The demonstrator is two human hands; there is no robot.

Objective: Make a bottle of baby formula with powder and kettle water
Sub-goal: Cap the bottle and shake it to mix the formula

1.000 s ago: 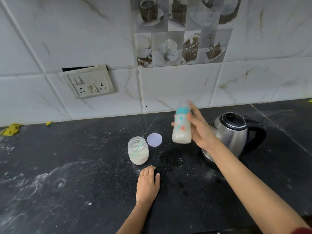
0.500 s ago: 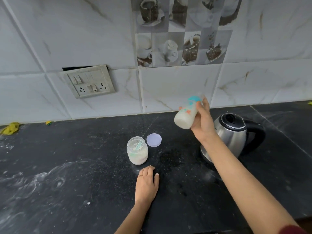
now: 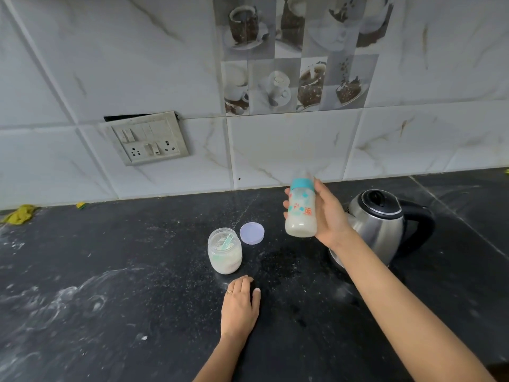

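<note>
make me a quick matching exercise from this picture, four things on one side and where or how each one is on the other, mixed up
Things
1. baby bottle
2. powder jar
3. lilac lid
4. kettle

Place or state
A. lying flat on the counter
B. held above the counter in the right hand
C. standing on the counter, furthest right of the four
D. open, with a scoop inside

Pairs: 1-B, 2-D, 3-A, 4-C
</note>
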